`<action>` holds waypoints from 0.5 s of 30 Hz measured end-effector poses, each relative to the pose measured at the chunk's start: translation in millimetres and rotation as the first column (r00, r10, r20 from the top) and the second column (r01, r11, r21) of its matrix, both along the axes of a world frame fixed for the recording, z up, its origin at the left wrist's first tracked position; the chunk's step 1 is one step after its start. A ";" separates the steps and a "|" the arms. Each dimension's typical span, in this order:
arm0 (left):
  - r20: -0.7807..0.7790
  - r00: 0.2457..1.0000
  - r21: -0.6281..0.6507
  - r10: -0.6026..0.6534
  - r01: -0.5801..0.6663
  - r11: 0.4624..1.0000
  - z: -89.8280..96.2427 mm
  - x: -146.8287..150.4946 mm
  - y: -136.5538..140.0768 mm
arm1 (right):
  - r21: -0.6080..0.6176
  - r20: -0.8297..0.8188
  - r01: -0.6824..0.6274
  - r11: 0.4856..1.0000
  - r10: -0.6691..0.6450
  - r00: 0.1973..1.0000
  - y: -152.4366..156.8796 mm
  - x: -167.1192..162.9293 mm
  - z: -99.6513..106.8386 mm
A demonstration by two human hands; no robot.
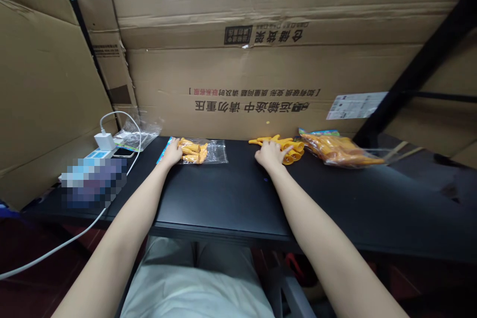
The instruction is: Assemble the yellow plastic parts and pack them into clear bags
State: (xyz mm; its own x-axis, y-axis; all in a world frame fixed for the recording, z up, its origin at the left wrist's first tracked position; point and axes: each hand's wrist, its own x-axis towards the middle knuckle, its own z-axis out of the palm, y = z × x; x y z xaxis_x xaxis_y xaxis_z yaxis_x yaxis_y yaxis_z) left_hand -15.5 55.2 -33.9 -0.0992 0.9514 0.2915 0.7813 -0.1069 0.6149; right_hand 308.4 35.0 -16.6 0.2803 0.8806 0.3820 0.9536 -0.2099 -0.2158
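Note:
My left hand (173, 152) is closed on the header end of a clear plastic bag (216, 151) lying flat on the black table (223, 198). Several yellow-orange plastic horns (194, 150) show inside that bag. Farther right, my right hand (271, 154) rests over a loose pile of yellow plastic horns (294, 146), whose round bell ends face right and toward me. Its fingers curl onto the horns while one finger sticks out to the right. The fingertips are partly hidden, so the exact grip is hard to make out.
Right of the pile lies a fuller bag of orange horns (337, 149). At left are an empty-looking clear bag (139, 131), a phone (123, 153), a white charger (104, 141) and its cable (139, 144). A cardboard wall (223, 69) closes the back.

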 end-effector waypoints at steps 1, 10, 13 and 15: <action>0.004 1.000 -0.002 0.020 -0.020 1.000 0.4 -1.8 0.2 | -0.024 0.005 0.041 0.999 -0.041 0.999 0.2 2.5 -0.9; -0.005 0.999 0.012 0.044 -0.044 0.999 0.0 -7.0 2.6 | 0.123 -0.052 -0.060 0.991 0.066 0.996 1.4 -6.1 9.1; -0.015 0.999 0.010 0.045 -0.045 0.999 0.2 -6.3 2.3 | 0.093 -0.009 -0.004 0.996 0.005 1.000 2.5 -1.4 3.0; -0.017 0.999 0.008 0.047 -0.047 0.999 0.4 -5.7 1.8 | 0.024 0.005 0.040 0.999 -0.040 0.999 5.2 3.4 -2.5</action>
State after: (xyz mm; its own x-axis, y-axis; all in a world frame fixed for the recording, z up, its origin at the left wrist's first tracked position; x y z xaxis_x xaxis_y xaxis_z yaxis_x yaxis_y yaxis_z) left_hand -21.2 57.0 -33.5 -0.1389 0.9435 0.3007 0.7959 -0.0744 0.6008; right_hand 311.8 40.2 -19.1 0.3130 0.8595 0.4040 0.9457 -0.2427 -0.2164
